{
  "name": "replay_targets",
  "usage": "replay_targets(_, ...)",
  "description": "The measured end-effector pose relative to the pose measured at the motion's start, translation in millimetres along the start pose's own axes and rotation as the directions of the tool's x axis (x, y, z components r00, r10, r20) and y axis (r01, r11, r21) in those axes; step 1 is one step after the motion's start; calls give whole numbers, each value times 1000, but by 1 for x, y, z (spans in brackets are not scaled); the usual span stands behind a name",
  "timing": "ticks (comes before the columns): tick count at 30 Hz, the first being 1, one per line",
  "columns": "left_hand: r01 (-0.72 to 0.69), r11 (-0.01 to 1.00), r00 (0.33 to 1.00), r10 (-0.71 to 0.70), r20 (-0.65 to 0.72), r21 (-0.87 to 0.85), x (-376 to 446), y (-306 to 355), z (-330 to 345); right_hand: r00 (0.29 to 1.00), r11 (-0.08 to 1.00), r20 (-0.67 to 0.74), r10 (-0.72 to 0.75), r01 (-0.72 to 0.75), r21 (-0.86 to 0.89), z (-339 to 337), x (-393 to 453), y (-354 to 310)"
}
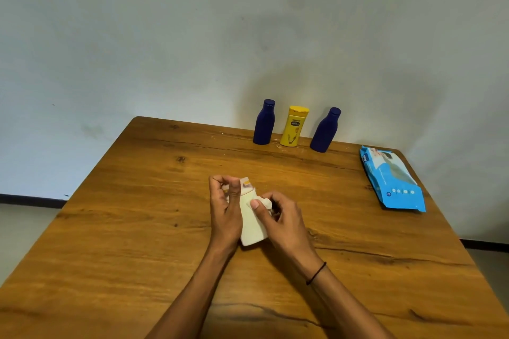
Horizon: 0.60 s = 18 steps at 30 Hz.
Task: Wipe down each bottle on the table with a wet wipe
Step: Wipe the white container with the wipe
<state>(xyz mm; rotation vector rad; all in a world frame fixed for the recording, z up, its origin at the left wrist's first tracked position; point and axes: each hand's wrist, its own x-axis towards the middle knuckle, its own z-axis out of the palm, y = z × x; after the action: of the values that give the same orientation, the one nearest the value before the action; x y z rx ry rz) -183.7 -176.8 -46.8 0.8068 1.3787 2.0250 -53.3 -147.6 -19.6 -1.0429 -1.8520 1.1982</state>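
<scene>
Left hand grips the upper part of a cream bottle, fingers curled round its neck and cap end. Right hand pinches a crumpled wet wipe against the bottle's shoulder, thumb on top. The bottle is tilted, base toward the person, cap toward 11 o'clock, held low over the middle of the wooden table; contact with the top cannot be told. This one reads as mid-wipe. Outward at 12 to 1 o'clock, along the far edge by the wall: a dark blue bottle, a yellow bottle just beside it, a second dark blue bottle, all upright, near but apart. No sign tells whether these were wiped; judged as pending. At 2 o'clock, the blue wipes pack lies flat, well apart from the hands.
</scene>
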Motion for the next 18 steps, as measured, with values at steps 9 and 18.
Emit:
replay_targets(9,27,1000,1000,-27,-12,8,6,-1,-5,990,998,125,62,-58,-38,-13,0,3)
replay_targets(18,63,998,998,-63,-6,22,8,-3,-5,933,804,11,359,-315,503,-30,5,-4)
